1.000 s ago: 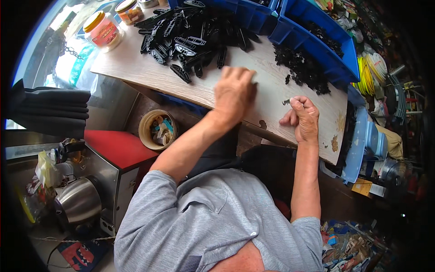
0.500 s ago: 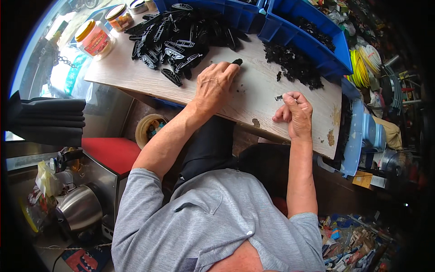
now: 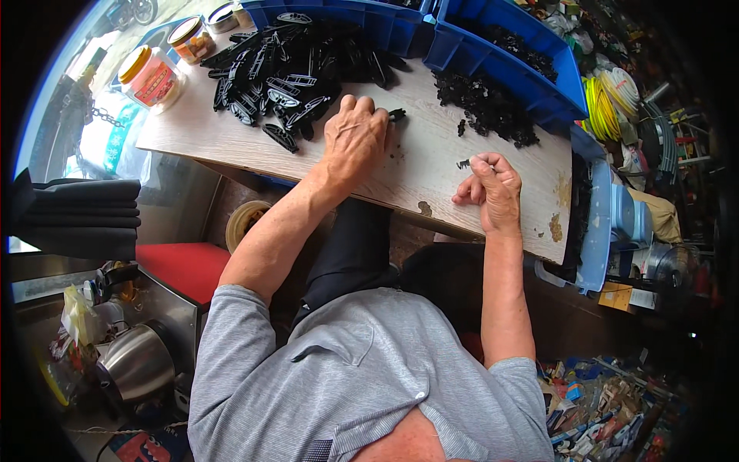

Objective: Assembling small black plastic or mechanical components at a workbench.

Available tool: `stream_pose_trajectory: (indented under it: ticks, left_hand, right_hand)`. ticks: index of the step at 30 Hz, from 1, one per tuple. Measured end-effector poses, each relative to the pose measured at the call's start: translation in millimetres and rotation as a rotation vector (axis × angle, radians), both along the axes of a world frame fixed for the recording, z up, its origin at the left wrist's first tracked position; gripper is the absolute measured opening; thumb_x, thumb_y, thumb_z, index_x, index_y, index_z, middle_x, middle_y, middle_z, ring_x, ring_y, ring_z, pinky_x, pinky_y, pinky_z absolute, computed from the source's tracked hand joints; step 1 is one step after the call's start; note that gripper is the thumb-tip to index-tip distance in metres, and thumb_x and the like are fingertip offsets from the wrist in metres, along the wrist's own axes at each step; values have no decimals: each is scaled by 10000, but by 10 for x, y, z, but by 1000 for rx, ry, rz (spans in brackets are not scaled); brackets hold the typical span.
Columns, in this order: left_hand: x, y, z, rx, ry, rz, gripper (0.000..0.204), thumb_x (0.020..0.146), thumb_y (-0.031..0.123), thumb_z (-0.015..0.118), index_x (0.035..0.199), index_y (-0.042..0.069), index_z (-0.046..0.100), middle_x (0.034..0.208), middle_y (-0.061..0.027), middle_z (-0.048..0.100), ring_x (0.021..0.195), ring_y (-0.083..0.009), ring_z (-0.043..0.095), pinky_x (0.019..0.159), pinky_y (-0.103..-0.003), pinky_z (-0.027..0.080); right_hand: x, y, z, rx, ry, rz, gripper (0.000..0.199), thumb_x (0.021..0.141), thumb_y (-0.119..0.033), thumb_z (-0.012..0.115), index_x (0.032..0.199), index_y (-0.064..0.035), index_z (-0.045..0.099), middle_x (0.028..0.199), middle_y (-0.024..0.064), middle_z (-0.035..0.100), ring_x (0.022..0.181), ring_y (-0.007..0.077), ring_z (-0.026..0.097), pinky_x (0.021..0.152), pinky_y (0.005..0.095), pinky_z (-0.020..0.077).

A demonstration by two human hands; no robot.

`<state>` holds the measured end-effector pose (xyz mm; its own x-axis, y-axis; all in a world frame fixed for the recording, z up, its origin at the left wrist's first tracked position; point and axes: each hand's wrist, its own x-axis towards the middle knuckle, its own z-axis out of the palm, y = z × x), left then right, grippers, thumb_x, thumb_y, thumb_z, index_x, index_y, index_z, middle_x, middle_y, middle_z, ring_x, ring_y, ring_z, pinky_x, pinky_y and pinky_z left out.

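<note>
My left hand (image 3: 356, 138) lies palm down on the wooden tabletop (image 3: 431, 165) at the edge of a heap of black oval plastic parts (image 3: 285, 69). Its bent fingers close on one black oval part (image 3: 396, 115). My right hand (image 3: 493, 192) rests near the table's front edge and pinches a small black piece (image 3: 463, 163) between thumb and fingertips. A pile of similar small black pieces (image 3: 485, 104) lies just beyond it.
Two blue bins (image 3: 500, 46) (image 3: 362, 15) stand along the far edge of the table. Jars with lids (image 3: 154, 77) (image 3: 191, 37) sit at the far left corner. A red stool (image 3: 181, 266), a metal kettle (image 3: 138, 362) and clutter lie below on the left.
My left hand has slid left across the table to the heap of oval parts, with its fingers now on one part. My right hand has stayed put with the small piece.
</note>
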<state>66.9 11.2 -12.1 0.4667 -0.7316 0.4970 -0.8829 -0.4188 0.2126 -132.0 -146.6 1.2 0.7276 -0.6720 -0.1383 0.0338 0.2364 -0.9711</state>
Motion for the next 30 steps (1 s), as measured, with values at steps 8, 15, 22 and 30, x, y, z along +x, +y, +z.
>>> stream_pose_trajectory:
  ticks: [8, 15, 22, 30]
  left_hand:
    - [-69, -148, 104, 69, 147, -67, 137, 846, 198, 647, 863, 62, 642, 732, -154, 647, 701, -342, 651, 649, -455, 511]
    - [-241, -209, 136, 97, 321, -235, 139, 810, 152, 640, 849, 31, 584, 718, -172, 651, 729, -373, 657, 688, -468, 511]
    - [-246, -125, 25, -150, 43, -177, 235, 777, 128, 700, 1003, 97, 642, 897, -130, 659, 904, -336, 611, 796, -433, 497]
    - [-486, -150, -83, -363, 582, -268, 278, 791, 39, 692, 1061, 54, 626, 887, -125, 654, 841, -302, 628, 755, -398, 508]
  right_hand:
    - [8, 6, -10, 4, 2, -19, 172, 890, -196, 719, 938, -81, 600, 514, 23, 511, 500, 154, 606, 471, 352, 575]
    - [15, 34, 15, 20, -7, -50, 215, 877, -211, 727, 959, -72, 584, 520, 26, 522, 501, 164, 608, 472, 361, 583]
    - [-4, 33, 9, 16, -42, -59, 216, 876, -221, 723, 968, -75, 592, 519, 27, 533, 514, 162, 618, 480, 362, 592]
    - [-7, 16, -63, 55, -169, -73, 134, 903, -224, 696, 965, -121, 637, 517, 27, 529, 551, 184, 627, 526, 438, 605]
